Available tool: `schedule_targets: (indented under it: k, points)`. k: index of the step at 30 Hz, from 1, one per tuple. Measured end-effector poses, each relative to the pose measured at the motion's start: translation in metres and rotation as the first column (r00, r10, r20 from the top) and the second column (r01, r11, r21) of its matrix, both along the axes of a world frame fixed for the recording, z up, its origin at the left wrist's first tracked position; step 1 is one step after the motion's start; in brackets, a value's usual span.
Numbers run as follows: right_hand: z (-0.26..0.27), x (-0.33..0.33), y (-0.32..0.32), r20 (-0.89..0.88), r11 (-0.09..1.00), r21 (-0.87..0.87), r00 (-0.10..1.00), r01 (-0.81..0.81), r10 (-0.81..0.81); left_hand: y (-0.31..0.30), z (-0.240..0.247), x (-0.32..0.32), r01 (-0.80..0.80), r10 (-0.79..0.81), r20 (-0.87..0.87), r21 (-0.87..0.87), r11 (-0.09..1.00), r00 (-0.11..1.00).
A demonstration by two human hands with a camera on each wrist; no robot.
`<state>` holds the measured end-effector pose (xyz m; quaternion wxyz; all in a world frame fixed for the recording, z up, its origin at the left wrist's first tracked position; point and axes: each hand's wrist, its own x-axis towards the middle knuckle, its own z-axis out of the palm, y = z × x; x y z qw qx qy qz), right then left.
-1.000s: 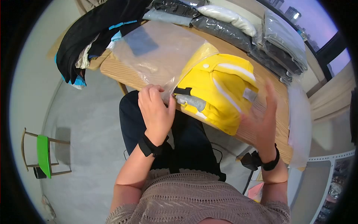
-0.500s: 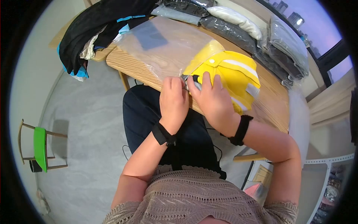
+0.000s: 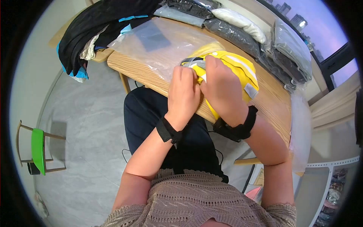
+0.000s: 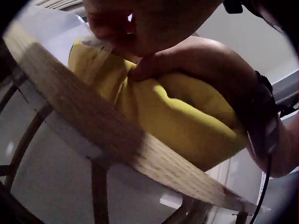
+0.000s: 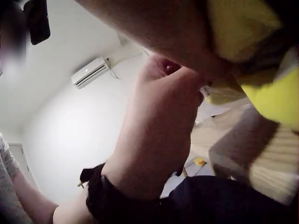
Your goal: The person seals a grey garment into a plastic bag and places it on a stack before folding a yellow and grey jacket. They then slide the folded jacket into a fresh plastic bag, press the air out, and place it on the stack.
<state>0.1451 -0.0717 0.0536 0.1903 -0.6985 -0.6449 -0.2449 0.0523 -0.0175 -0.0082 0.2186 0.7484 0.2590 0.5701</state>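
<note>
The right hand [image 3: 227, 92] had come in from the table's right side and closed beside the left hand [image 3: 183, 92].
Right fingers gripped the yellow garment [image 3: 242, 72], which lay at the table's near edge, partly inside the clear bag [image 3: 177, 41]; left fingers were curled, seemingly pinching the bag's edge, tips hidden. A hard tug could have split the film or bunched the folds; the garment's overhang risked a slide lapward. Beyond, wrapped bundles [image 3: 234, 36] lined the table [image 3: 140, 73].
</note>
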Motion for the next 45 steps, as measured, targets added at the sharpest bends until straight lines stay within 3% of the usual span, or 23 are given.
schedule_targets:
  k: [4, 6, 11, 15, 18, 20, 22, 25, 27, 28, 30, 33, 34, 36, 37, 38, 39, 40, 41, 42, 43, 44, 45]
  points:
    - [-0.006, -0.007, -0.014, -0.048, 0.983, -0.128, 0.991, -0.132, 0.127, 0.004, -0.001, -0.009, 0.098, -0.098, 0.035, 0.006, 0.995, 0.995]
    - [-0.011, -0.01, -0.021, 0.077, 0.981, -0.151, 0.988, -0.12, 0.133, 0.005, -0.009, -0.017, 0.121, -0.121, -0.012, 0.004, 0.993, 0.993]
    - [-0.041, -0.011, -0.01, 0.261, 0.932, -0.362, 0.963, 0.025, 0.075, 0.003, -0.027, -0.03, 0.248, -0.239, -0.099, 0.081, 0.965, 0.966]
    - [-0.045, -0.015, -0.012, 0.378, 0.957, -0.27, 0.926, 0.108, 0.002, 0.001, -0.03, -0.033, 0.298, -0.264, -0.184, 0.186, 0.936, 0.947]
    - [-0.027, -0.011, -0.021, 0.181, 0.981, -0.194, 0.982, -0.015, 0.05, -0.004, -0.024, -0.035, 0.282, -0.249, -0.187, 0.173, 0.944, 0.95]
    - [-0.007, 0.015, -0.029, -0.074, 0.877, -0.302, 0.926, -0.374, 0.369, -0.005, -0.026, -0.039, 0.231, -0.206, -0.174, 0.134, 0.964, 0.963]
    - [0.038, 0.067, -0.037, -0.461, 0.794, -0.434, 0.862, -0.426, 0.211, -0.005, -0.029, -0.041, 0.175, -0.158, -0.145, 0.111, 0.978, 0.977]
    - [0.046, 0.133, -0.036, -0.555, 0.854, -0.344, 0.818, -0.391, 0.151, -0.005, -0.031, -0.05, 0.11, -0.105, -0.119, 0.036, 0.993, 0.987]
    - [0.041, 0.156, -0.033, -0.809, 0.917, -0.299, 0.579, -0.263, -0.098, -0.002, -0.026, -0.059, 0.096, -0.094, -0.051, 0.046, 0.994, 0.994]
    - [0.036, 0.16, -0.033, -0.808, 0.918, -0.293, 0.583, -0.267, -0.088, 0.0, -0.029, -0.067, 0.041, -0.042, -0.078, -0.019, 0.999, 0.996]
    - [0.023, 0.16, -0.036, -0.946, 0.869, -0.296, 0.251, -0.397, -0.207, 0.005, -0.031, -0.079, -0.054, 0.05, -0.054, -0.071, 0.996, 0.997]
    - [0.005, 0.148, -0.025, -0.968, 0.808, -0.182, 0.247, -0.56, -0.047, 0.013, -0.037, -0.092, -0.19, 0.191, -0.016, -0.228, 0.955, 0.981]
    - [0.005, 0.144, -0.023, -0.913, 0.795, -0.334, 0.383, -0.506, -0.139, 0.015, -0.039, -0.096, -0.164, 0.174, 0.007, -0.296, 0.941, 0.985]
    - [-0.005, 0.131, -0.02, -0.9, 0.801, -0.359, 0.406, -0.48, -0.16, 0.013, -0.039, -0.102, -0.136, 0.154, 0.022, -0.35, 0.927, 0.988]
    - [-0.01, 0.122, -0.019, -0.878, 0.801, -0.397, 0.439, -0.449, -0.19, 0.01, -0.041, -0.106, 0.057, 0.076, 0.233, -0.516, 0.855, 0.97]
    - [-0.01, 0.112, -0.019, -0.779, 0.815, -0.498, 0.566, -0.297, -0.27, 0.005, -0.043, -0.11, 0.272, 0.039, 0.441, -0.619, 0.737, 0.897]
    - [-0.011, 0.098, -0.022, -0.788, 0.822, -0.487, 0.556, -0.297, -0.266, -0.004, -0.035, -0.117, 0.473, -0.014, 0.552, -0.703, 0.531, 0.834]
    - [-0.015, 0.082, -0.027, -0.898, 0.893, -0.3, 0.414, -0.335, -0.146, -0.011, -0.028, -0.12, 0.579, -0.116, 0.588, -0.709, 0.401, 0.8]
    - [-0.021, 0.072, -0.034, -0.965, 0.935, -0.101, 0.263, -0.339, -0.009, -0.015, -0.026, -0.123, 0.662, -0.206, 0.629, -0.706, 0.253, 0.75]
    - [-0.037, 0.069, -0.039, -0.924, 0.939, -0.106, 0.382, -0.326, 0.029, -0.016, -0.034, -0.127, 0.684, -0.223, 0.65, -0.713, 0.154, 0.727]
    - [-0.021, 0.063, -0.039, -0.928, 0.943, -0.099, 0.371, -0.319, 0.028, -0.019, -0.035, -0.129, 0.591, -0.168, 0.568, -0.785, 0.185, 0.806]
    - [0.005, 0.06, -0.042, -0.803, 0.828, -0.442, 0.564, -0.345, -0.194, -0.017, -0.032, -0.13, 0.598, -0.13, 0.584, -0.788, 0.149, 0.801]
    - [0.023, 0.059, -0.041, -0.583, 0.614, -0.733, 0.735, -0.292, -0.346, -0.016, -0.029, -0.132, 0.603, -0.092, 0.596, -0.79, 0.111, 0.798]
